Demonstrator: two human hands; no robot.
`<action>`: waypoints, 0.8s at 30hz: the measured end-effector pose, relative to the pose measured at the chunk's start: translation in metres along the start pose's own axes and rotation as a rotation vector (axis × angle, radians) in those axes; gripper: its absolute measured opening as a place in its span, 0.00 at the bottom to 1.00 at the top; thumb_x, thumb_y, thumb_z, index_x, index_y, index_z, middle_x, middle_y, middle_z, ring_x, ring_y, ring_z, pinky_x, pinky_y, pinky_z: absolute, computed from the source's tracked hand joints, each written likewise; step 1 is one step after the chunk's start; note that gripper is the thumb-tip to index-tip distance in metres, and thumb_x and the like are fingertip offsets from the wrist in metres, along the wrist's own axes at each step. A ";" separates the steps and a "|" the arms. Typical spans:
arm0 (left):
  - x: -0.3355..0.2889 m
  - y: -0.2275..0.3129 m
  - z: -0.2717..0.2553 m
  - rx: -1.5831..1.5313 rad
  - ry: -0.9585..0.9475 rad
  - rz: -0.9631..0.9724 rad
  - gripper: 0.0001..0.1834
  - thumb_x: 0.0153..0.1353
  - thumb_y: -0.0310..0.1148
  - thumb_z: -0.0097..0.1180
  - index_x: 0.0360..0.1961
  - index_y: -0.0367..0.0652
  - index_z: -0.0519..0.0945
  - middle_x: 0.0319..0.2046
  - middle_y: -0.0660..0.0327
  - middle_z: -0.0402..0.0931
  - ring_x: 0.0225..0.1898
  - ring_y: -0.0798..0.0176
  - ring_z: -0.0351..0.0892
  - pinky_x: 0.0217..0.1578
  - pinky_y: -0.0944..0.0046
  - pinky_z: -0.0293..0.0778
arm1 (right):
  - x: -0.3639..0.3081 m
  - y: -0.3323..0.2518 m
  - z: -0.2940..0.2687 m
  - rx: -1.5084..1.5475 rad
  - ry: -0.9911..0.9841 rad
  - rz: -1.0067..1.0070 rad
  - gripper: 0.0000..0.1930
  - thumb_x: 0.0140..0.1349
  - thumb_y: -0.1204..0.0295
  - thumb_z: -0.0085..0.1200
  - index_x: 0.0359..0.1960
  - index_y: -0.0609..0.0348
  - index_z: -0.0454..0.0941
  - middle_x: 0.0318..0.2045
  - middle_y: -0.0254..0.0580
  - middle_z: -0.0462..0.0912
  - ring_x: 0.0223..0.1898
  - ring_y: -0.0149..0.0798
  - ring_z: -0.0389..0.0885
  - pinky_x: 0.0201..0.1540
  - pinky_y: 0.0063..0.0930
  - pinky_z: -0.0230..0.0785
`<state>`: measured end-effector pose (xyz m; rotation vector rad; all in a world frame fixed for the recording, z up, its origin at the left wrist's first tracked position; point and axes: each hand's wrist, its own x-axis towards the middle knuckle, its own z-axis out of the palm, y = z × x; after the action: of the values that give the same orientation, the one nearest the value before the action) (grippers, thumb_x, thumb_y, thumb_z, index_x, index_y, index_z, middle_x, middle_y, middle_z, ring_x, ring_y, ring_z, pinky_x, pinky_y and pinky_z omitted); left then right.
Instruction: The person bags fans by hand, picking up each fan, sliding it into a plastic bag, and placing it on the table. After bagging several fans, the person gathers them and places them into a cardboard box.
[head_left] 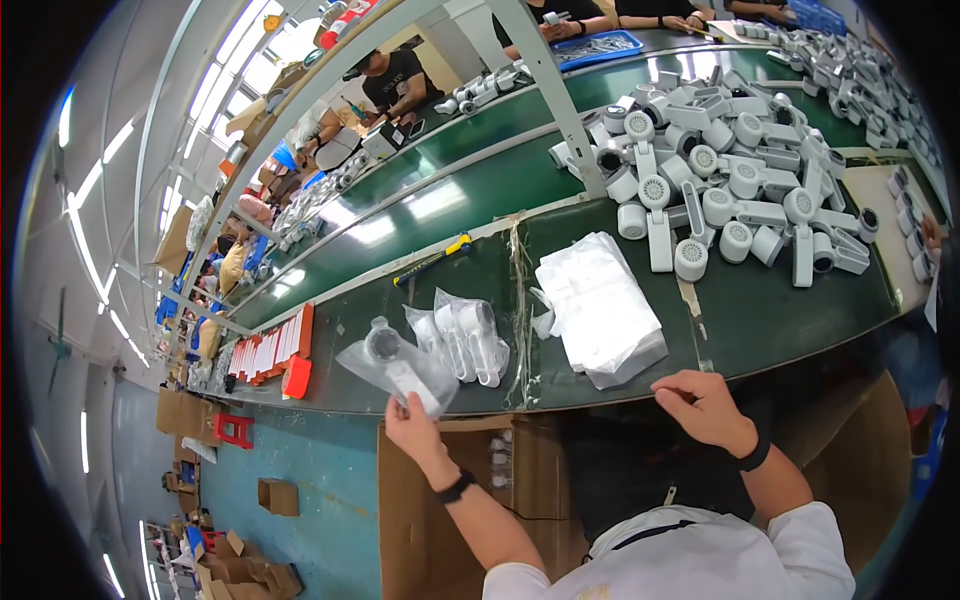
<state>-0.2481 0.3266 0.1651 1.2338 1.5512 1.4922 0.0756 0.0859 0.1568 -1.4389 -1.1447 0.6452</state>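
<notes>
My left hand [412, 430] is closed on the lower end of a clear plastic bag with a white handheld fan [404, 375] inside, its round dark-centred head pointing away from me. Several more bagged white fans [470, 335] lie side by side on the green bench, just right of that one. My right hand [708, 410] hovers at the bench's front edge, thumb and forefinger apart, with nothing visible in it. Nearest to it is a stack of thin white plastic bags [600, 310]. Beyond and to the right is a large heap of unbagged white fans [740, 170] with round grilles.
A yellow-and-black screwdriver-like tool [432, 260] lies behind the bagged fans. Orange-and-white boxes [275, 345] and a tape roll [297, 378] stand at the bench's left end. A metal post [560, 100] rises behind the bags. Below the bench is an open cardboard box [400, 490]. Other people work across the line.
</notes>
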 end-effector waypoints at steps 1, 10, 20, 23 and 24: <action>0.029 -0.021 -0.010 0.003 0.009 0.003 0.18 0.63 0.28 0.59 0.52 0.30 0.76 0.41 0.53 0.82 0.38 0.60 0.84 0.29 0.66 0.77 | -0.001 -0.004 -0.004 0.011 0.004 0.039 0.07 0.60 0.74 0.60 0.38 0.63 0.84 0.24 0.36 0.81 0.23 0.24 0.74 0.27 0.20 0.66; 0.074 -0.083 0.036 0.876 0.086 0.240 0.23 0.57 0.39 0.62 0.49 0.34 0.80 0.46 0.44 0.81 0.49 0.40 0.79 0.50 0.49 0.73 | -0.016 0.007 -0.051 0.060 0.104 0.194 0.10 0.63 0.73 0.59 0.44 0.64 0.82 0.25 0.27 0.79 0.25 0.18 0.70 0.29 0.16 0.65; -0.033 0.011 0.060 0.293 -0.172 0.461 0.19 0.59 0.35 0.64 0.47 0.34 0.80 0.43 0.53 0.79 0.38 0.61 0.75 0.39 0.63 0.73 | 0.005 0.066 -0.176 -0.766 0.890 0.048 0.13 0.58 0.69 0.62 0.41 0.63 0.81 0.34 0.43 0.83 0.33 0.39 0.80 0.37 0.30 0.72; -0.100 0.027 0.101 0.246 -0.536 0.561 0.16 0.57 0.31 0.65 0.45 0.35 0.80 0.42 0.55 0.79 0.40 0.62 0.76 0.40 0.64 0.73 | 0.026 0.079 -0.192 -1.006 0.818 0.239 0.22 0.57 0.62 0.62 0.50 0.59 0.76 0.40 0.46 0.81 0.41 0.48 0.80 0.42 0.40 0.74; -0.113 0.026 0.112 0.314 -0.663 0.657 0.16 0.56 0.31 0.65 0.44 0.36 0.80 0.42 0.55 0.79 0.41 0.60 0.77 0.41 0.62 0.73 | 0.036 0.085 -0.192 -1.103 0.767 0.362 0.26 0.56 0.59 0.63 0.54 0.58 0.73 0.42 0.46 0.80 0.43 0.49 0.80 0.42 0.42 0.74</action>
<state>-0.1010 0.2605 0.1569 2.2943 0.9810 1.0073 0.2822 0.0463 0.1256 -2.5415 -0.5777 -0.4333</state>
